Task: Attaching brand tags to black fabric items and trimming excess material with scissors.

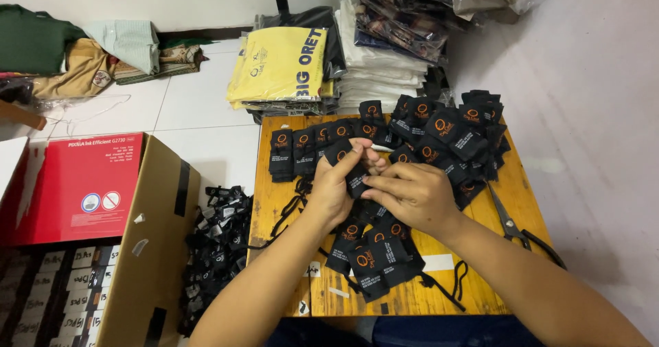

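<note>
A low wooden table (522, 182) stands on a white tiled floor (199, 107) against pale walls (590, 79).

Scissors (508, 222) right of tags (374, 251)

The small table (288, 203) is varnished wood, its yellow planks grainy and slightly glossy. The black tags (374, 251) spread on it look like matt card with orange print; the one pinched in the left hand (336, 189) and right hand (412, 196) is the same. The scissors (508, 223) have dull grey metal blades and black plastic handles. The box (147, 244) is rough brown cardboard with a smooth red printed flap. The floor tiles (199, 100) are glossy white.
</note>
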